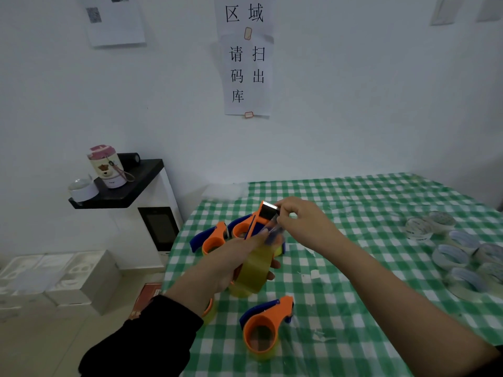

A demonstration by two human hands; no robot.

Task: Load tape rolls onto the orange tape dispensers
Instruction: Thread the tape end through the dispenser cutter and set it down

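One table [353, 268] fills the right side, covered in a green-and-white checked cloth and pushed up against a plain white wall [353, 104] with a paper sign [247, 63] of black characters stuck on it. Off to the left there's a black shelf [136, 183] with a pink-lidded cup [107, 167] on it, a white machine [160, 227] with a dark screen under that, and white foam boxes [60, 278] on the floor. Far right on the cloth sits a pile of clear tape rolls [457, 257], well apart from the hands. Over the table's left part, the left hand [226, 268], black sleeve, has its fingers wrapped round a yellowish tape roll [254, 270] that looks seated on the held dispenser [258, 216], orange, toothed blade pointing up and away. The right hand [304, 221] is at that blade end, thumb and fingertips pinching the tape end [273, 231], which is blurry. Two more orange dispensers [215, 238] lie just behind the hands, partly hidden by them, and a near dispenser [281, 304] lies closer in with yellowish tape on it. Another orange bit peeks out under the left wrist, can't tell what exactly.
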